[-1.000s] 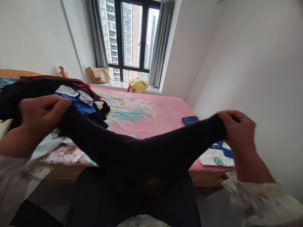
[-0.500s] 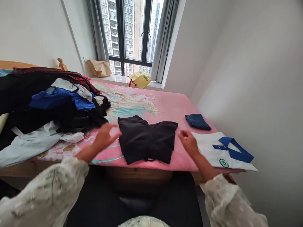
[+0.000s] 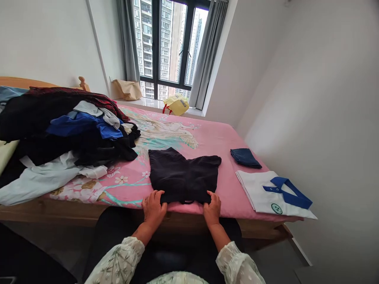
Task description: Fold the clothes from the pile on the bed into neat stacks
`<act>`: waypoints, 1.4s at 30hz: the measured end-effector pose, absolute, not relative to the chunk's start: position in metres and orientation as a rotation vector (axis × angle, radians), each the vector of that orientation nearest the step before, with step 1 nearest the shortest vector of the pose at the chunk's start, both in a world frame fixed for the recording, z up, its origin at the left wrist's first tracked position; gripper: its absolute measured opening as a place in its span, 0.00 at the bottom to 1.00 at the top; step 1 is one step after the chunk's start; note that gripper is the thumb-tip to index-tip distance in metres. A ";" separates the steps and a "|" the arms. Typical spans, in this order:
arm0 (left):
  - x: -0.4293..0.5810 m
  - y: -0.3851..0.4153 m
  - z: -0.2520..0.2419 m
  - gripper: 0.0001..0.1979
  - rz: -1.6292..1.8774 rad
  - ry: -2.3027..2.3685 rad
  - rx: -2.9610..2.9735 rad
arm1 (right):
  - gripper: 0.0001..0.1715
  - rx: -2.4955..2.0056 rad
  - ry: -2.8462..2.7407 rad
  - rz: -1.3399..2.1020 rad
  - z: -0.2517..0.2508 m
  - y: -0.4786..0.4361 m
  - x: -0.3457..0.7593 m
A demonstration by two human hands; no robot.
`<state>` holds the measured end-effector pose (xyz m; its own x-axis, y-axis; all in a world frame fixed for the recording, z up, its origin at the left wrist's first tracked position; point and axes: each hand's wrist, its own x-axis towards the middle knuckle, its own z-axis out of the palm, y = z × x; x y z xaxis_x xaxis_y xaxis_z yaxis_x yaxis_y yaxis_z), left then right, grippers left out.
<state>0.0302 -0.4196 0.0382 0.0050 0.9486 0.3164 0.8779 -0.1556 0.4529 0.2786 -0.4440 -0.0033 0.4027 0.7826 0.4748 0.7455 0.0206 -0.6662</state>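
Note:
A pair of black shorts [image 3: 183, 175] lies spread flat on the pink bed sheet, its two legs pointing away from me and its waist at the bed's near edge. My left hand [image 3: 154, 207] pinches the near left corner of the waist, thumb and fingers closed on the cloth. At the near right corner, my right hand [image 3: 212, 207] holds the waist the same way. The undersides of both grips are hidden.
A heap of mixed clothes [image 3: 71, 126] covers the bed's left side. To the right lie a folded white polo shirt [image 3: 257, 191] with a blue collar and folded dark blue jeans [image 3: 245, 157]. A yellow bag [image 3: 177, 104] and a brown paper bag [image 3: 127, 90] are by the window.
Both hands, earlier apart and on either side of the shorts, have come in and down to the near edge and taken hold of the waist corners. My view has shifted slightly.

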 end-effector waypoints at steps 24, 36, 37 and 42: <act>-0.019 -0.369 0.190 0.30 0.438 1.073 2.271 | 0.36 -1.406 -1.869 0.806 0.177 -0.434 0.329; -0.031 -0.354 0.167 0.15 0.546 1.215 1.877 | 0.10 -1.494 -2.035 0.221 0.137 -0.434 0.322; -0.030 -0.352 0.167 0.17 0.584 1.196 1.818 | 0.12 -1.511 -1.973 0.267 0.142 -0.432 0.324; -0.028 -0.342 0.205 0.22 0.750 1.168 1.991 | 0.16 -1.428 -1.809 0.403 0.200 -0.425 0.329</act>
<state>-0.0277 -0.3424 0.2046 0.4263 0.8953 0.1294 0.4904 -0.3489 0.7986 0.3286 -0.4248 0.1995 -0.0641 0.9237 0.3776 0.6762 0.3185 -0.6643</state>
